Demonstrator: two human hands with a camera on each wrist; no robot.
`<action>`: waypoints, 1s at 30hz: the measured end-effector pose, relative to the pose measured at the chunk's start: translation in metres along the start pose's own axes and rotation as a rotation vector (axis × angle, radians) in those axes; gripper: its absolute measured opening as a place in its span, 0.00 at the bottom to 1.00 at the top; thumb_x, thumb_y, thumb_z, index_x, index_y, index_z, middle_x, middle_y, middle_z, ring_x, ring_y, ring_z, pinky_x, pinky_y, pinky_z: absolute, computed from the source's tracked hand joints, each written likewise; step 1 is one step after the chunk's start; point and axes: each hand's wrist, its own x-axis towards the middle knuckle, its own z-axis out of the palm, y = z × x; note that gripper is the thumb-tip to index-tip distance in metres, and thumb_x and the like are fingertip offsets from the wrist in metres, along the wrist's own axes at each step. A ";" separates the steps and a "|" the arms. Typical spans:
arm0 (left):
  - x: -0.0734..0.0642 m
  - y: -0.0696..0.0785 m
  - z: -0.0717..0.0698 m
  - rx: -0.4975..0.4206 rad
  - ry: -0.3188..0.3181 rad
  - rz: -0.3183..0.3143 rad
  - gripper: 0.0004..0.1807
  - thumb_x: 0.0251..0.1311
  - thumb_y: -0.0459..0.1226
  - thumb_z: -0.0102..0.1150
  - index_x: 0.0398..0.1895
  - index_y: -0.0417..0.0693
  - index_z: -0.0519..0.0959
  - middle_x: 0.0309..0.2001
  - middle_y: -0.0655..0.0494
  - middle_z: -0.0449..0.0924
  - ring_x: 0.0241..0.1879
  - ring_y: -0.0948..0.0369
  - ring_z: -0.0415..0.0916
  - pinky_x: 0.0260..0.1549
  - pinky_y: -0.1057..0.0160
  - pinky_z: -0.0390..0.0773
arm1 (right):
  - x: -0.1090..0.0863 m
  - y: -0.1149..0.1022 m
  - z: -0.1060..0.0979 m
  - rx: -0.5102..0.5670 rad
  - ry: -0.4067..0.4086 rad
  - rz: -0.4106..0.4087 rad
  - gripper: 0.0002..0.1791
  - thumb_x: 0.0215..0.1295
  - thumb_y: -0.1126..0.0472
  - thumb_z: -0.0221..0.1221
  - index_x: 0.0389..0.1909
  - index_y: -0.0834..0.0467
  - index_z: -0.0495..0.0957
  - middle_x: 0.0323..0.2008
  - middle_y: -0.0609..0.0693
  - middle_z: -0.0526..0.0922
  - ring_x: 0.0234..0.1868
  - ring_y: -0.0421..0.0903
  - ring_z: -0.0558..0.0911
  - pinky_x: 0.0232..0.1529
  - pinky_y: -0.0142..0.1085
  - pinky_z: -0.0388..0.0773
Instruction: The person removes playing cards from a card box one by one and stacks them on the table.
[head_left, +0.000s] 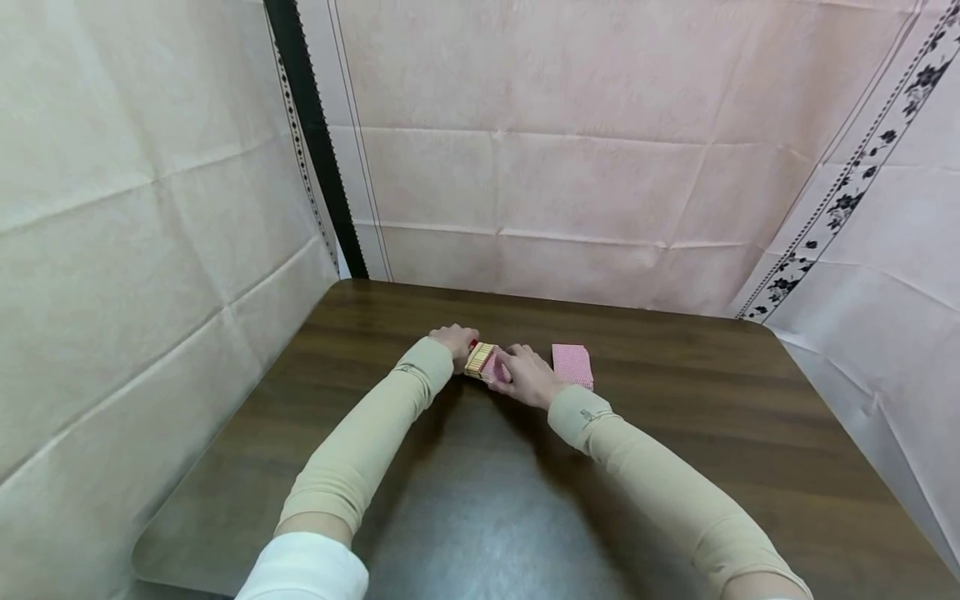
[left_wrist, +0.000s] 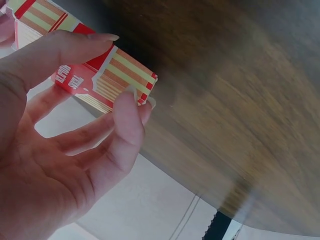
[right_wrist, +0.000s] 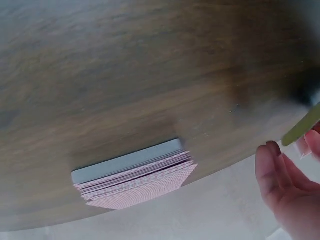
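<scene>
A small card box (left_wrist: 102, 75) with red and yellow stripes is held between the thumb and fingers of my left hand (head_left: 454, 343). At the box's other end my right hand (head_left: 529, 377) grips a pink-patterned part (head_left: 497, 367); whether that is the box or cards in it, I cannot tell. In the right wrist view the box shows only as a yellowish edge (right_wrist: 302, 125) by the right fingers. A deck of pink-backed playing cards (right_wrist: 135, 177) lies stacked on the table, just right of the right hand, its layers slightly uneven.
The brown wooden table (head_left: 465, 500) has rounded corners. Pale cloth sheets (head_left: 525, 183) hang behind it and along both sides, one with a dark flower border (head_left: 847, 200) at the right. A black strip (head_left: 315, 133) runs down at the back left.
</scene>
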 end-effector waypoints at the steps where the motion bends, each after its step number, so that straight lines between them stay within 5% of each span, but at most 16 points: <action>1: -0.002 -0.001 -0.001 -0.001 0.005 0.000 0.20 0.53 0.32 0.62 0.50 0.53 0.72 0.50 0.47 0.77 0.44 0.52 0.73 0.43 0.52 0.74 | -0.001 0.001 0.000 -0.008 -0.003 -0.006 0.22 0.60 0.48 0.64 0.49 0.58 0.78 0.49 0.60 0.79 0.53 0.57 0.76 0.56 0.50 0.74; 8: -0.004 -0.009 -0.002 -0.001 0.005 -0.022 0.23 0.50 0.30 0.64 0.51 0.52 0.72 0.52 0.46 0.76 0.45 0.51 0.73 0.44 0.51 0.75 | -0.011 0.013 -0.004 -0.058 -0.015 -0.038 0.20 0.57 0.49 0.66 0.45 0.56 0.77 0.41 0.55 0.79 0.47 0.55 0.78 0.47 0.49 0.76; 17: -0.003 -0.014 0.000 -0.004 -0.014 -0.050 0.25 0.50 0.30 0.64 0.53 0.51 0.72 0.53 0.45 0.76 0.46 0.52 0.72 0.46 0.51 0.75 | -0.026 0.036 -0.011 -0.098 0.071 -0.038 0.19 0.58 0.48 0.63 0.43 0.56 0.76 0.35 0.53 0.77 0.39 0.51 0.78 0.43 0.45 0.76; 24: -0.001 -0.012 0.002 -0.005 -0.019 -0.051 0.24 0.50 0.30 0.65 0.52 0.52 0.72 0.52 0.46 0.76 0.46 0.51 0.72 0.45 0.51 0.74 | -0.037 0.052 -0.015 -0.195 0.143 0.175 0.25 0.63 0.43 0.57 0.51 0.59 0.74 0.42 0.61 0.80 0.45 0.58 0.77 0.47 0.52 0.74; 30: 0.001 -0.011 0.003 0.003 -0.022 -0.056 0.24 0.50 0.30 0.65 0.52 0.51 0.72 0.53 0.46 0.75 0.46 0.51 0.71 0.47 0.50 0.74 | -0.042 0.060 -0.015 -0.222 0.168 0.382 0.23 0.65 0.43 0.54 0.44 0.60 0.73 0.40 0.64 0.80 0.45 0.62 0.77 0.46 0.55 0.72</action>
